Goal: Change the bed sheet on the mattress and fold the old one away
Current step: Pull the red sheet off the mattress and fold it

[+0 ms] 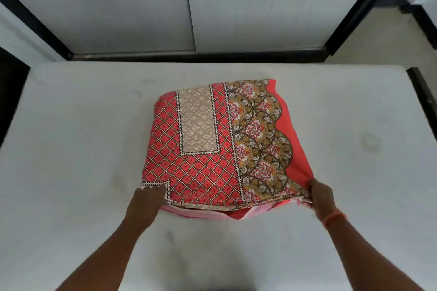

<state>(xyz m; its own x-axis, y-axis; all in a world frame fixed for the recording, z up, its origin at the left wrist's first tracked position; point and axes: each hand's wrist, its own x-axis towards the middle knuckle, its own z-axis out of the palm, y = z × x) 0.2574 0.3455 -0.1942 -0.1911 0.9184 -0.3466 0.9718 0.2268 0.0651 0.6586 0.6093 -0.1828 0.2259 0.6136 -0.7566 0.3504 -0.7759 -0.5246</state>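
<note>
Folded bed sheet (212, 144) is lying approx. in the middle of the bare white mattress (71, 149), w/ its near edge toward the person. It's a squarish stack, several layers thick; top layer is showing a red diamond-lattice print on the left, a beige rectangular panel inside that, a band of brown/gold scalloped circles to the right, & a plain red strip along the far-right edge. Pale pink & red under-layers are peeking out along the near edge.

Left hand (146, 203) is gripping the near-left corner of the sheet: thumb is lying on top of the fabric, fingers are tucked under the edge, so the grip is closed round the cloth. Right hand (319, 196) is pinching the near-right corner, thumb on top, fingers curled beneath & mostly hidden; a fold of fabric is bunching up at that grip. Right wrist is wearing a red-orange thread band (334, 217). Both forearms are reaching in from the bottom of the view, well apart, one per corner. Near edge is looking slightly lifted off the mattress betw. the hands; rest of the stack is resting flat.

Behind the mattress, a dark bed frame rail (198, 55) is running across, w/ pale wall panels (118, 7) above it. Mattress surface is showing a few faint marks.
</note>
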